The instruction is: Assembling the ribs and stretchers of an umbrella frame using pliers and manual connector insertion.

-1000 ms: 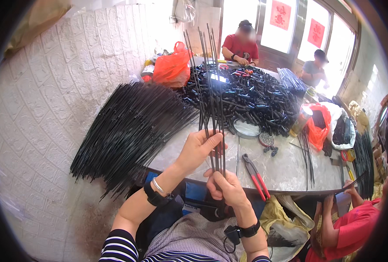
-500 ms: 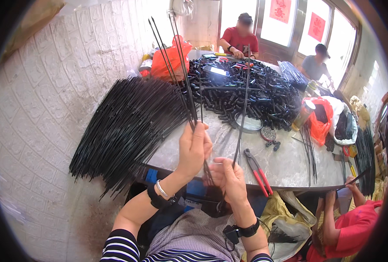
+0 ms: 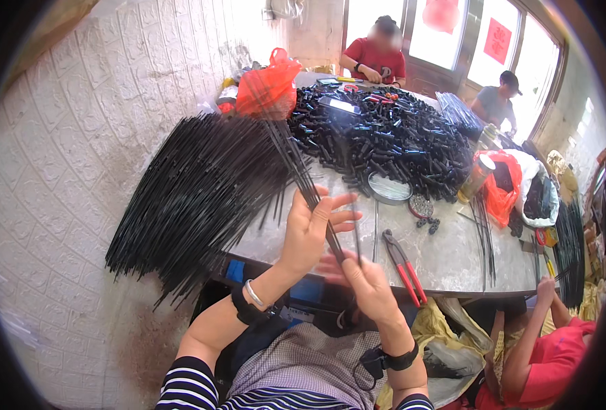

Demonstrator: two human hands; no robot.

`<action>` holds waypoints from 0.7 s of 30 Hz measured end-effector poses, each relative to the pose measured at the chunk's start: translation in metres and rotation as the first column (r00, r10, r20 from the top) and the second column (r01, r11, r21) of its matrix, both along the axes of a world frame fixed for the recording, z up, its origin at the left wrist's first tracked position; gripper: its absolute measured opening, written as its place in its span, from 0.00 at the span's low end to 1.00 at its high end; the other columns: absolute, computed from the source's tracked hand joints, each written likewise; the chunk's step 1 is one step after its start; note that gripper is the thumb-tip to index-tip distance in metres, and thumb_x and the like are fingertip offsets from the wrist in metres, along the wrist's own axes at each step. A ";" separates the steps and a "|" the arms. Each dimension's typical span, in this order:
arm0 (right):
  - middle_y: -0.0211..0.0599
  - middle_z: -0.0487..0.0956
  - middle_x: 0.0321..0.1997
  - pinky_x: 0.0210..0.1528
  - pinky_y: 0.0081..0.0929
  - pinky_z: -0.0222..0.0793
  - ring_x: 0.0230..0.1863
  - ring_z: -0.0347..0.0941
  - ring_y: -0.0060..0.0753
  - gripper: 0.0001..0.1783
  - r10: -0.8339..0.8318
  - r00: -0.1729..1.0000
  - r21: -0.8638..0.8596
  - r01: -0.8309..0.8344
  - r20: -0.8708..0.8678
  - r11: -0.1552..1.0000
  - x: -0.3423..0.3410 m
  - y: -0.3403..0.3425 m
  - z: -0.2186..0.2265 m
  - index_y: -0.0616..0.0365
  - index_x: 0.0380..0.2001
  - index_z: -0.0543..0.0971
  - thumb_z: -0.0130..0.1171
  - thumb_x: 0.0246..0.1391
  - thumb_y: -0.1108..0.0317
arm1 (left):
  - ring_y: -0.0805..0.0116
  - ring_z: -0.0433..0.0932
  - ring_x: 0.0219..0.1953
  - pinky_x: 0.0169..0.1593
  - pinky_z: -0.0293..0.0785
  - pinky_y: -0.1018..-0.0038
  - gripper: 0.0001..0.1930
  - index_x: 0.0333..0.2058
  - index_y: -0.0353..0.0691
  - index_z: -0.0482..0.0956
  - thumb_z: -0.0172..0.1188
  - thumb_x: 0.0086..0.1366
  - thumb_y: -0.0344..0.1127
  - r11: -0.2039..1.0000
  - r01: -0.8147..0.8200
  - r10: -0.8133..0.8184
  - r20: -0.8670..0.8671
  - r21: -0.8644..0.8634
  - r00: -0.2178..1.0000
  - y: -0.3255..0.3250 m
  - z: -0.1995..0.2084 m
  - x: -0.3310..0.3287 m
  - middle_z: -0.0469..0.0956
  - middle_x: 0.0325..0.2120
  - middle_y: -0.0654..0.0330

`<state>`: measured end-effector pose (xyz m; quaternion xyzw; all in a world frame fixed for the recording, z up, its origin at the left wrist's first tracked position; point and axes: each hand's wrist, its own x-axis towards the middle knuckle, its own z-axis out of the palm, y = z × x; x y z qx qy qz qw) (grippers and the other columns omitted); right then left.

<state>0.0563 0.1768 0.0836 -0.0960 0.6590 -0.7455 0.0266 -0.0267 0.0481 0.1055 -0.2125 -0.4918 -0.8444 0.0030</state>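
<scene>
Head view, hands (image 3: 306, 232) on black rods (image 3: 307, 186); white bag (image 3: 523, 168) holding dark pieces (image 3: 541, 194)

Black rods (image 3: 292, 161), red-handled pliers (image 3: 396, 255)

On your left stands a pale wall (image 3: 64, 171) with a brick-like relief; ahead of you, bright windows (image 3: 426, 51) carry 2 red papers (image 3: 497, 41) beyond the grey tabletop (image 3: 439, 256).
</scene>
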 end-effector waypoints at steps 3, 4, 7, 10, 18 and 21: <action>0.37 0.78 0.33 0.27 0.18 0.71 0.25 0.75 0.22 0.20 0.194 0.974 -0.069 -0.187 0.114 0.980 0.005 -0.003 0.000 0.69 0.55 0.66 0.43 0.68 0.64 | 0.59 0.83 0.36 0.38 0.80 0.71 0.15 0.54 0.39 0.58 0.43 0.73 0.36 0.998 0.052 -0.052 0.003 0.019 0.999 0.000 -0.004 0.002 0.78 0.38 0.45; 0.33 0.75 0.28 0.21 0.17 0.65 0.20 0.69 0.19 0.19 0.184 0.967 -0.117 -0.165 0.175 0.979 0.009 -0.004 0.005 0.68 0.53 0.67 0.44 0.67 0.65 | 0.62 0.82 0.34 0.36 0.79 0.73 0.14 0.54 0.39 0.59 0.44 0.73 0.36 0.994 0.103 -0.103 -0.007 -0.036 0.995 -0.004 -0.005 0.003 0.78 0.36 0.48; 0.26 0.67 0.20 0.13 0.14 0.49 0.14 0.56 0.12 0.14 0.074 0.968 -0.181 -0.030 0.241 0.983 0.014 -0.008 0.001 0.66 0.48 0.70 0.47 0.65 0.67 | 0.70 0.79 0.29 0.31 0.74 0.78 0.15 0.52 0.37 0.62 0.47 0.73 0.38 0.991 0.116 -0.118 -0.019 -0.062 0.993 -0.006 -0.007 0.004 0.78 0.29 0.56; 0.24 0.66 0.21 0.14 0.11 0.45 0.14 0.53 0.09 0.13 0.009 0.979 -0.238 0.040 0.202 0.970 0.023 0.001 0.002 0.65 0.45 0.72 0.46 0.66 0.66 | 0.75 0.79 0.29 0.28 0.73 0.82 0.16 0.49 0.33 0.70 0.53 0.70 0.38 0.906 0.083 -0.079 0.028 -0.415 0.997 -0.016 0.016 0.006 0.79 0.28 0.59; 0.28 0.72 0.24 0.16 0.10 0.51 0.16 0.58 0.10 0.11 0.033 0.973 -0.207 0.016 0.230 0.978 0.049 0.020 0.009 0.65 0.42 0.73 0.47 0.66 0.67 | 0.75 0.80 0.38 0.36 0.73 0.81 0.31 0.54 0.38 0.68 0.71 0.53 0.32 0.547 -0.790 0.356 -0.777 -0.277 0.519 -0.027 0.023 -0.024 0.81 0.37 0.59; 0.30 0.74 0.28 0.17 0.11 0.56 0.18 0.63 0.12 0.12 0.078 0.982 -0.136 -0.054 0.173 0.989 0.060 0.019 -0.001 0.66 0.44 0.73 0.46 0.66 0.68 | 0.72 0.81 0.39 0.39 0.75 0.79 0.25 0.51 0.35 0.71 0.70 0.56 0.33 0.783 -0.516 0.165 -0.684 -0.347 0.710 -0.019 0.023 -0.024 0.82 0.36 0.57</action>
